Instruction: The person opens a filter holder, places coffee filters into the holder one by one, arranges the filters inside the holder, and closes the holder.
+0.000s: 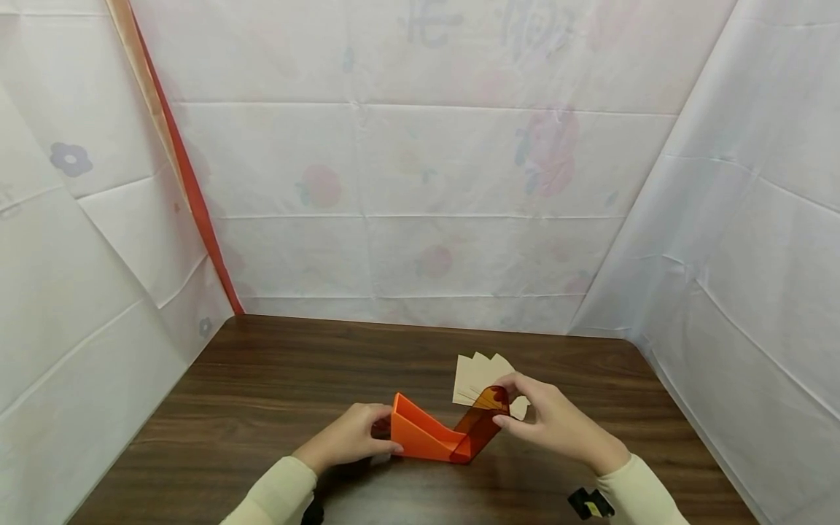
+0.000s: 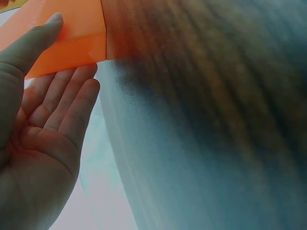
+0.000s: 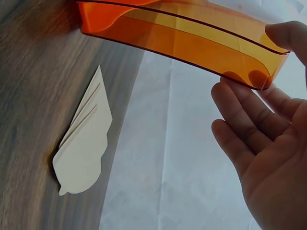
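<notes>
In the head view, an orange wedge-shaped case (image 1: 420, 437) stands on the table, its see-through amber lid (image 1: 484, 423) swung up to the right. My left hand (image 1: 351, 437) grips the tall left end of the case. The left wrist view shows its thumb on one face of the orange case (image 2: 79, 28) and the fingers at the other side. My right hand (image 1: 558, 419) pinches the lid's free end. Close up in the right wrist view, thumb and fingers sit on either side of the lid (image 3: 201, 40). Inside the case I see no contents.
Several cream-coloured flat sheets (image 1: 469, 375) lie fanned out on the dark wooden table (image 1: 315, 357), behind the lid. White patterned sheeting (image 1: 394, 160) encloses the table at the back and both sides. A small black object (image 1: 590, 503) is by the right sleeve.
</notes>
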`<action>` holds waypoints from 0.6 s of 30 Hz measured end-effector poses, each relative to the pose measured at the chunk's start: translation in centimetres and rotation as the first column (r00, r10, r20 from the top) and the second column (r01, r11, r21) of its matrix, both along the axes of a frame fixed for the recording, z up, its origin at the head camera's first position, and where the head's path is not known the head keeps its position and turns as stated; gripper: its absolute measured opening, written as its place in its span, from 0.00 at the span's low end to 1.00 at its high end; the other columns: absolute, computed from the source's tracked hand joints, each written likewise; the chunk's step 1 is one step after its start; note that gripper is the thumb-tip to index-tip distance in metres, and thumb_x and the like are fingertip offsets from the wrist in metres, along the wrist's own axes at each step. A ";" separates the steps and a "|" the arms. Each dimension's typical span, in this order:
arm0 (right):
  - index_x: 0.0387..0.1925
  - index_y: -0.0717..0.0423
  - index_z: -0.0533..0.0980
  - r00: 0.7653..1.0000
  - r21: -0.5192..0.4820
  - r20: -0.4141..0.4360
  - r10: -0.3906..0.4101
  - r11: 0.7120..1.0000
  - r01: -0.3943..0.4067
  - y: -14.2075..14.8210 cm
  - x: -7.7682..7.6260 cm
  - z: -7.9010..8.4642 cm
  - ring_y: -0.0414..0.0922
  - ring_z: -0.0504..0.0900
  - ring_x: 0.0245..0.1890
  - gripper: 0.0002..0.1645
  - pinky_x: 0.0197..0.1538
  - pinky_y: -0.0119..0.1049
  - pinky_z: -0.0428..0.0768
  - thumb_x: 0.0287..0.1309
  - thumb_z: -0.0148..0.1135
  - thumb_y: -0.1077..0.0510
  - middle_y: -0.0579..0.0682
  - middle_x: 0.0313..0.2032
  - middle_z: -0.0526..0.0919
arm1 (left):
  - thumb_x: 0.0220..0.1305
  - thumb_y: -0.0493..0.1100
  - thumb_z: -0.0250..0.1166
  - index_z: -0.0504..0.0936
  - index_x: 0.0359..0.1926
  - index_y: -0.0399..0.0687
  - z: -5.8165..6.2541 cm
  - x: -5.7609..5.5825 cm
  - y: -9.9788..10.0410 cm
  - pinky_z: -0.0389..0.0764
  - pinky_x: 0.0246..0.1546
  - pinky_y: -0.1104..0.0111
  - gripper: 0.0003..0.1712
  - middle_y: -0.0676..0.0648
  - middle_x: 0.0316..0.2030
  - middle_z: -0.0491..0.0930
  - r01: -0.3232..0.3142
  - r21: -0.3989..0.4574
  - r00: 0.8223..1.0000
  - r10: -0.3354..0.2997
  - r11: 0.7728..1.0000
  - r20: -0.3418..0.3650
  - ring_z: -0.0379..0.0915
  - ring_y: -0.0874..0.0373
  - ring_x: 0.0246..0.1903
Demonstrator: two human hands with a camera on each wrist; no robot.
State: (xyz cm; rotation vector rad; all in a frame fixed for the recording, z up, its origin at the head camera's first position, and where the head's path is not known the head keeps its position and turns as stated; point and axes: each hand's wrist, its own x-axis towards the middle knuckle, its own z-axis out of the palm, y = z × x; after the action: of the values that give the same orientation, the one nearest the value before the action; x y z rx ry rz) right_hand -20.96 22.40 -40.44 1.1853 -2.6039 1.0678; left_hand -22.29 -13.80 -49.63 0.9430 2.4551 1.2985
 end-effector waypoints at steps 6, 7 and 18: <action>0.55 0.45 0.74 0.998 -0.001 -0.058 0.006 1.000 -0.006 0.8 0.2 -0.1 0.35 0.80 0.40 0.20 0.41 0.34 0.80 0.64 0.69 0.51 0.35 0.42 0.81 | 0.61 0.51 0.74 0.82 0.52 0.51 0.0 0.0 0.1 0.82 0.47 0.69 0.20 0.61 0.43 0.83 -0.005 -0.006 1.000 0.005 1.000 0.003 0.81 0.65 0.44; 0.54 0.45 0.74 0.998 -0.006 -0.060 0.010 1.000 -0.011 0.9 0.2 -0.1 0.35 0.80 0.39 0.20 0.41 0.34 0.80 0.64 0.69 0.52 0.36 0.42 0.82 | 0.61 0.51 0.74 0.82 0.52 0.51 0.0 0.0 0.1 0.82 0.47 0.69 0.20 0.61 0.43 0.83 -0.006 -0.007 1.000 0.006 1.000 0.002 0.81 0.65 0.44; 0.51 0.46 0.75 0.998 0.017 -0.048 -0.038 0.999 0.039 2.1 0.3 -0.4 0.34 0.80 0.40 0.20 0.43 0.35 0.80 0.61 0.72 0.51 0.34 0.40 0.81 | 0.61 0.51 0.74 0.82 0.51 0.51 0.1 0.1 0.1 0.82 0.46 0.68 0.19 0.59 0.43 0.83 -0.005 0.001 1.000 0.005 1.000 -0.008 0.81 0.64 0.43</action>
State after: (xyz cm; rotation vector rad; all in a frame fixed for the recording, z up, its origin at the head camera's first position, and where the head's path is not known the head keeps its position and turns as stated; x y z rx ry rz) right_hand -20.68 24.53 -40.86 1.1448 -2.5951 0.9989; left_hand -22.21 -13.66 -49.48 0.9449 2.4651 1.2996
